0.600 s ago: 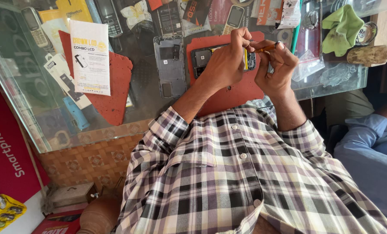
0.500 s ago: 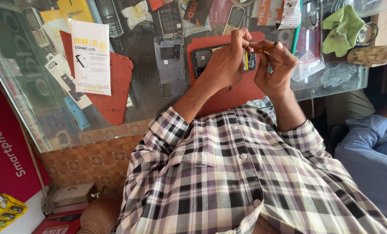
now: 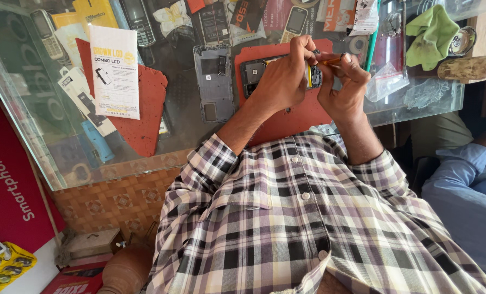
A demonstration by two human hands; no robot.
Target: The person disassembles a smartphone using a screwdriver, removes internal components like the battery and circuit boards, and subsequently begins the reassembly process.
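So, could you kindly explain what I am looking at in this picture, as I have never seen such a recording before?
There is no machine here: one camera sits on a person's head and looks down, so the checked shirt fills the bottom and both bare hands reach out above it. The surface is a glass counter with a red mat on it. On the mat lies an opened phone. The left hand grips it, while the right hand holds a small orange-handled tool against it. Beside them lie a grey phone back cover, a white leaflet and a green cloth. The blue sleeve on the right belongs to another person.
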